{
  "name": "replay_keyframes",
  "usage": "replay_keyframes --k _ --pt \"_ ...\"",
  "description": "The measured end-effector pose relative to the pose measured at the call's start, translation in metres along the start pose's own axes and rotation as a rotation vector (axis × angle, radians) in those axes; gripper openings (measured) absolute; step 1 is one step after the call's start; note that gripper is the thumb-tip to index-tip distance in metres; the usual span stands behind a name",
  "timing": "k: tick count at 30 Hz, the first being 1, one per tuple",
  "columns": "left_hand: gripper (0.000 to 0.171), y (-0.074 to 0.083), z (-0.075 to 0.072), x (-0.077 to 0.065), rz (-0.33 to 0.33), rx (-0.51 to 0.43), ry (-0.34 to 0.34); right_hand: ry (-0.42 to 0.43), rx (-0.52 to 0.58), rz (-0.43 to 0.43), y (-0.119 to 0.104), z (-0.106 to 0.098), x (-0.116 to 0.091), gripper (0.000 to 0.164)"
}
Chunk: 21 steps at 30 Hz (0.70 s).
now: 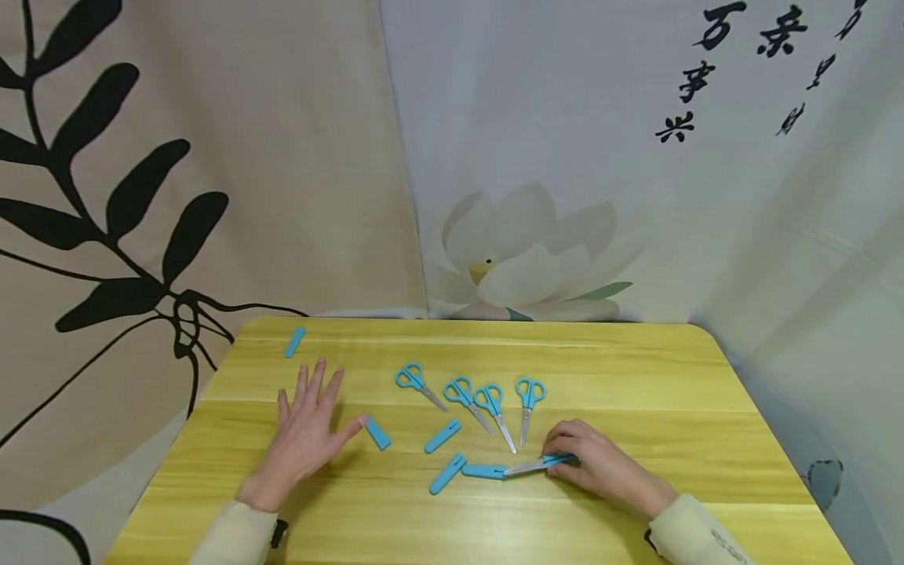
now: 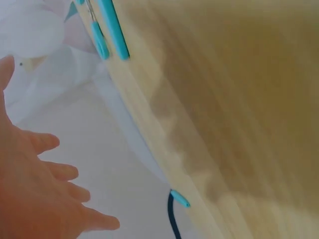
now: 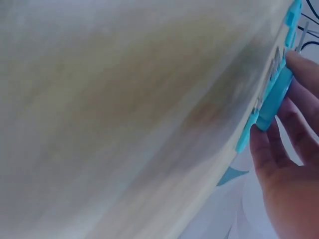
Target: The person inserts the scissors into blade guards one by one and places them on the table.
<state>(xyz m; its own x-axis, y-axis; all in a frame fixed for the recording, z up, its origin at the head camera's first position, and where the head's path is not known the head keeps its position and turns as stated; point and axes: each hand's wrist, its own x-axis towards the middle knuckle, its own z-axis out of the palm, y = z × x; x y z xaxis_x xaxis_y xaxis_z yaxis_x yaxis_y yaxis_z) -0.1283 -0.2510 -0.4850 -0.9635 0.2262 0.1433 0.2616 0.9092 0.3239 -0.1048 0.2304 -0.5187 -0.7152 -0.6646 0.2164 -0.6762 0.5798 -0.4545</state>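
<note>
A pale printed cloth (image 1: pixel 713 235) hangs behind the far edge of the wooden table (image 1: pixel 671 408). Over the table's left half, the left hand (image 1: pixel 300 443) has its fingers straight and spread, so its grip is empty; the splay suggests that it bears no load. The right hand (image 1: pixel 596 463), nearer the right edge, has its grip closed on the handles of the held scissors (image 1: pixel 526 468), probably since that keeps the fingers clear of the blades.

Four loose scissors (image 1: pixel 528 408) lie in a staggered row around the table's middle, handles toward the far edge and tips toward the near one, perhaps so that the handles can be taken without touching metal.

The smallest things are the five blue sheaths. The receiving sheath (image 1: pixel 483 471) lies roughly along the near edge, in line with the held blades; their tips meet its end, though whether they are inside I cannot tell. Two spare sheaths (image 1: pixel 442 436) slant just beyond its left end. A fourth sheath (image 1: pixel 377 433) lies at the left thumb, contact unclear, and the last sheath (image 1: pixel 294 342) sits apart, near the far left corner.
</note>
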Motion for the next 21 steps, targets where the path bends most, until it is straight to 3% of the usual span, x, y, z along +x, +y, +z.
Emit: replay_keyframes --k 11,16,21 --pt "0.097 -0.058 -0.007 0.052 -0.048 -0.081 -0.04 0.121 -0.062 0.002 0.002 -0.007 -0.007 0.02" --pt "0.095 -0.092 -0.01 0.075 -0.104 -0.197 -0.093 0.141 -0.076 -0.003 0.002 -0.008 -0.009 0.021" --pt "0.095 -0.114 -0.009 0.091 -0.175 -0.294 -0.129 0.149 -0.069 -0.02 0.002 -0.006 -0.01 0.02"
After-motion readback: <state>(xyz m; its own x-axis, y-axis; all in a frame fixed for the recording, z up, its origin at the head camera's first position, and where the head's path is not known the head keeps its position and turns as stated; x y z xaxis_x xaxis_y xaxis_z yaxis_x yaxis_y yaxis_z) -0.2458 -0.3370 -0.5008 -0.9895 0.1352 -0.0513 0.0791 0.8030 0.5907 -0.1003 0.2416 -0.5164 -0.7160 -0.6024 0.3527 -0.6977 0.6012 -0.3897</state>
